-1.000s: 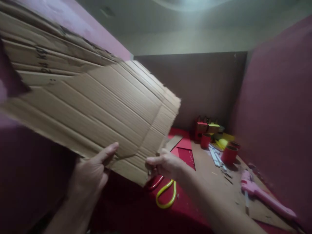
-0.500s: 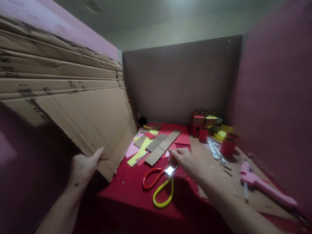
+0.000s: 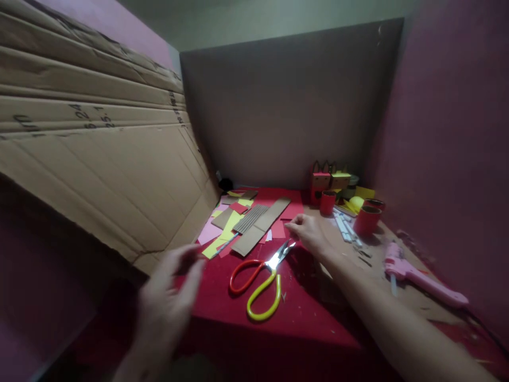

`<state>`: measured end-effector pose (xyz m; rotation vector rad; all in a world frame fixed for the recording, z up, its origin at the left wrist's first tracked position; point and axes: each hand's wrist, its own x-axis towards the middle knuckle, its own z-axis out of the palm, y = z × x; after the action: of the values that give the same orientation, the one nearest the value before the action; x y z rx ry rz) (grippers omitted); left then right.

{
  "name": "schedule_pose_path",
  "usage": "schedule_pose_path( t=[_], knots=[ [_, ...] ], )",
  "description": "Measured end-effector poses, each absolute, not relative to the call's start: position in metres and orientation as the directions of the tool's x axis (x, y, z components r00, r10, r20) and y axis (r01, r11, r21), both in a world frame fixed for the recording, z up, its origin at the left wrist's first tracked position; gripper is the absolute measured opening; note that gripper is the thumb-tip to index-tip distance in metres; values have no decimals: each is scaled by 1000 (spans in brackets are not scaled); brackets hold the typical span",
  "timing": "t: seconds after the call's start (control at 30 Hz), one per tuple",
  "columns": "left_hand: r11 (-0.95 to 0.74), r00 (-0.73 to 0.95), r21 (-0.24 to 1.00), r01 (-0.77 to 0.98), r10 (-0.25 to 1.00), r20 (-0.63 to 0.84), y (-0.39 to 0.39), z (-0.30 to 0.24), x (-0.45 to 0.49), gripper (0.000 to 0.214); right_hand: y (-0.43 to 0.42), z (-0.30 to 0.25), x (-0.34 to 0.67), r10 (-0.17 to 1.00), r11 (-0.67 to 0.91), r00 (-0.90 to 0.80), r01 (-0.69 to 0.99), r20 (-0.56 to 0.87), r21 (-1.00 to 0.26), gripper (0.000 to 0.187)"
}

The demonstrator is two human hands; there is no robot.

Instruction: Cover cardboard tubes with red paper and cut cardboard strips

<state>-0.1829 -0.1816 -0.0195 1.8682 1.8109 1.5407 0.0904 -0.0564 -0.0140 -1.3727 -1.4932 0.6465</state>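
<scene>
My left hand point(image 3: 170, 297), smeared by motion, hovers over the front left of the red cloth with thumb and fingers apart, holding nothing. Beside it leans a large cardboard sheet point(image 3: 131, 180), apart from the fingers. My right hand point(image 3: 310, 233) is closed in a pinch above the cloth; whatever sits between its fingertips is too small or hidden to make out. Just below that hand lie scissors point(image 3: 274, 265) with one red and one yellow handle, blades slightly apart. A flat cardboard strip point(image 3: 262, 228) and a ridged cardboard piece point(image 3: 250, 218) rest left of the right hand.
Coloured paper scraps point(image 3: 222, 233) cover the table's back left. On the right, a cardboard board point(image 3: 413, 292) bears a pink glue gun point(image 3: 421, 278), white sticks point(image 3: 345, 228) and red tubes point(image 3: 366, 220). Small red and yellow box figures point(image 3: 330, 183) stand behind. Walls rise around the table.
My left hand has let go of the cardboard sheet and moved right over the cloth. My right hand has shifted away from the scissor blades, which now show fully. The view has tilted down.
</scene>
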Motion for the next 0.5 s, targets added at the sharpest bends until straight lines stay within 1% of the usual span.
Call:
schedule_pose_path(
  t=[0.03, 0.07, 0.1, 0.13, 0.2, 0.23, 0.3, 0.37, 0.43, 0.5],
  knots=[
    [-342, -27, 643, 685, 870, 492, -175, -19, -170, 24, -56, -14, 90, 947, 221, 113, 444, 300, -868, 22],
    [-395, 133, 590, 704, 889, 437, -165, -19, -158, 24, -55, -15, 89, 945, 222, 119, 451, 304, -865, 23],
    [-421, 231, 518, 744, 890, 392, -153, -18, -148, 27, -55, -16, 89, 943, 223, 123, 455, 309, -862, 23],
    [-412, 267, 453, 790, 897, 351, -138, -18, -141, 29, -54, -17, 88, 942, 226, 124, 456, 313, -861, 23],
    [-325, 244, 342, 882, 935, 259, -106, -18, -131, 33, -53, -20, 90, 940, 230, 124, 452, 316, -862, 22],
    [-292, 223, 334, 896, 947, 231, -90, -18, -127, 35, -53, -22, 91, 939, 230, 129, 450, 318, -863, 22],
    [-256, 200, 345, 903, 961, 190, -60, -20, -124, 36, -52, -26, 95, 933, 229, 152, 447, 325, -865, 21],
    [-224, 176, 392, 892, 972, 155, -37, -23, -122, 39, -53, -29, 99, 925, 230, 175, 446, 336, -865, 20],
    [-190, 146, 469, 863, 981, 130, -25, -26, -122, 43, -55, -32, 102, 918, 240, 188, 442, 350, -865, 20],
    [-158, 124, 578, 801, 987, 98, -22, -28, -122, 37, -57, -34, 104, 910, 256, 196, 429, 365, -867, 21]
  ],
)
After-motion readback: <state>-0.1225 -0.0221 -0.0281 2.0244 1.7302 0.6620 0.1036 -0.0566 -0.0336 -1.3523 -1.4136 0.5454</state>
